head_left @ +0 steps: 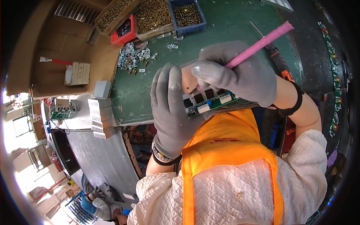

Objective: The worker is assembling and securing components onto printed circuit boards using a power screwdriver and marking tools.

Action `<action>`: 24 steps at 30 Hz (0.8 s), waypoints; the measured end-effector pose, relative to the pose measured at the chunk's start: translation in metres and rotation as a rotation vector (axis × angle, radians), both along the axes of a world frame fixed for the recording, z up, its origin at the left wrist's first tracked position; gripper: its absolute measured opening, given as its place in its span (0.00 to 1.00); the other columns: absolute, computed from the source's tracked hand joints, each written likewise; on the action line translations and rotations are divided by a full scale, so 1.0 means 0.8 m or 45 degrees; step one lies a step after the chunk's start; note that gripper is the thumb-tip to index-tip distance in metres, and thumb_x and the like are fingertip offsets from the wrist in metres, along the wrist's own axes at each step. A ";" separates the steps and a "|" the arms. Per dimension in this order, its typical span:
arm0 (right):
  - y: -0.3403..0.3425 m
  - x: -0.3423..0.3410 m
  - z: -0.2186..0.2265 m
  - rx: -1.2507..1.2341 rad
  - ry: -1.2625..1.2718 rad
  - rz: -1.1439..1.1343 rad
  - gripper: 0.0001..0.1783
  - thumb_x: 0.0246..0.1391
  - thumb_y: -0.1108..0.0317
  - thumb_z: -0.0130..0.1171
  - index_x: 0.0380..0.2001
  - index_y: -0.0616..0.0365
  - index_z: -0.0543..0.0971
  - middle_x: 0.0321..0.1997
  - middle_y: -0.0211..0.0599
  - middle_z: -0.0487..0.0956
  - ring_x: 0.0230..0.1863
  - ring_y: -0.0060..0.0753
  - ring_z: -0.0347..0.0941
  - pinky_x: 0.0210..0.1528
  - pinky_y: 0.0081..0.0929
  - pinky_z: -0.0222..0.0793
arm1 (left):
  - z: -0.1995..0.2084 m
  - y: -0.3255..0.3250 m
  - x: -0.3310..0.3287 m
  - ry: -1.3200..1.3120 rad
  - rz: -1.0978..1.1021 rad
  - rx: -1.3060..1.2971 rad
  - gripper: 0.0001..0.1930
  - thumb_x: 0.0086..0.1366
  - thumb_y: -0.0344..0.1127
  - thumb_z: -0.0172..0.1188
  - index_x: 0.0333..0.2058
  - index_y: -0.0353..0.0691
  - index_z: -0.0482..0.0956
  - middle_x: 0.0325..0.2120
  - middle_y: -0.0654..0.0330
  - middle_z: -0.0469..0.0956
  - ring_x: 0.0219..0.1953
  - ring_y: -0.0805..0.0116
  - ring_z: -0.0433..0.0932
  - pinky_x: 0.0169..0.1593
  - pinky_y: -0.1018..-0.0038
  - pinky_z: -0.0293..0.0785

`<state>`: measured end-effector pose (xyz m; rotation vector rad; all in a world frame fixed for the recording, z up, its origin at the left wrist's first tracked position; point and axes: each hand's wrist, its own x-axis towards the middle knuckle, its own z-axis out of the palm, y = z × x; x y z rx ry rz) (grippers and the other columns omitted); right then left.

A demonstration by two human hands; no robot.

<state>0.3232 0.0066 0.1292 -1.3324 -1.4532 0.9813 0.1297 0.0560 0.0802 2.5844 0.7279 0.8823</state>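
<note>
My left hand (168,108), in a grey glove, holds the left end of a green circuit board (214,105) joined to a flat metal plate (188,79). Its fingers reach up along the plate; the thumb is hidden. Black square parts and white blocks sit along the board. My right hand (236,71), also gloved, closes round a thick pink-handled tool (262,43). The tool slants down to the left, and a thin dark tip shows close to the plate beside the black parts. Whether the tip touches is too small to tell.
Loose metal clips (132,56) lie on the green table (135,101). Behind them stand a blue bin (203,26) of screws and a red bin (129,37). An electric screwdriver (276,60) lies right. Finned metal blocks (100,116) stack left, by a cardboard box (48,80). Another person works lower left.
</note>
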 end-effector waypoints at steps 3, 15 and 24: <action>0.002 -0.004 -0.016 0.134 -0.073 -0.041 0.17 0.61 0.57 0.55 0.27 0.61 0.78 0.22 0.31 0.76 0.23 0.20 0.71 0.27 0.20 0.67 | 0.003 0.000 -0.002 -0.029 -0.042 -0.041 0.56 0.34 0.50 0.77 0.60 0.28 0.60 0.54 0.38 0.66 0.56 0.36 0.66 0.59 0.50 0.63; 0.003 -0.005 -0.012 0.160 -0.154 -0.041 0.18 0.59 0.59 0.59 0.32 0.67 0.78 0.25 0.36 0.77 0.27 0.25 0.74 0.31 0.22 0.71 | 0.004 0.002 -0.005 -0.013 -0.025 -0.060 0.62 0.28 0.53 0.79 0.62 0.30 0.59 0.57 0.41 0.66 0.58 0.40 0.66 0.61 0.53 0.62; 0.003 -0.007 -0.011 0.149 -0.099 -0.073 0.18 0.60 0.57 0.57 0.28 0.65 0.78 0.23 0.34 0.75 0.24 0.23 0.71 0.29 0.22 0.69 | 0.004 0.001 -0.004 -0.008 -0.041 -0.072 0.58 0.32 0.49 0.78 0.61 0.29 0.58 0.56 0.39 0.64 0.58 0.36 0.64 0.61 0.51 0.63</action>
